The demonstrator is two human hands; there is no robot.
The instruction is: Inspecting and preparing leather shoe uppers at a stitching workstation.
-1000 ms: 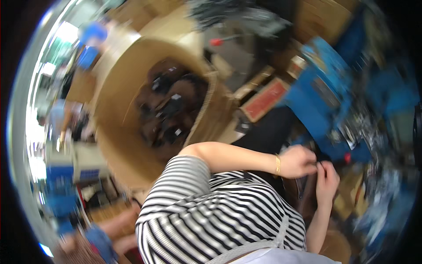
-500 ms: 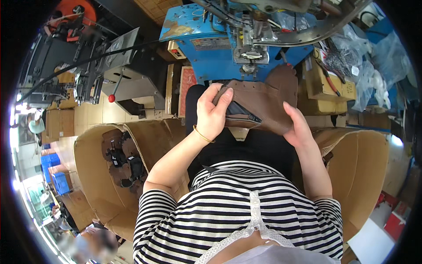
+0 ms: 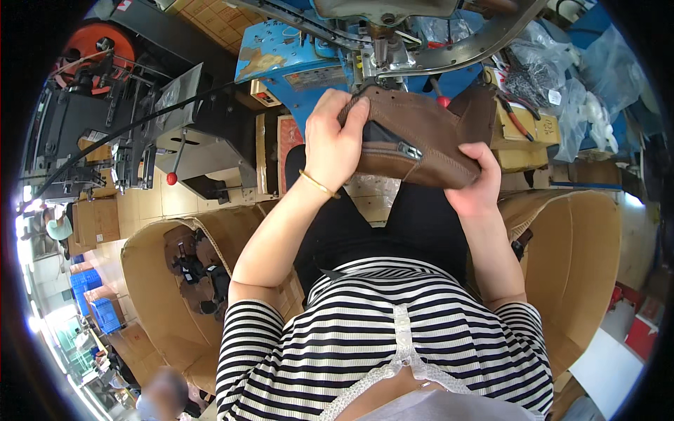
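Between my hands is a brown leather boot upper with a row of small holes along its far edge. A metal zipper pull shows on the side facing up, next to a dark opening. My left hand grips the upper's left end, thumb on top. The lower right part is held in my right hand, thumb on top and fingers partly hidden beneath. Just beyond the upper stands a blue machine with a metal head; the upper covers the machine's lower working part.
Open cardboard boxes stand on both sides, the left box holding several brown pieces with black straps. Red-handled pliers lie on a carton at right. At left, a red-knobbed lever sticks out from a dark machine.
Both hands have moved the boot upper away from my body, toward the machine. It has tilted, so the zipper side and pull show more. My grip remains at both ends.
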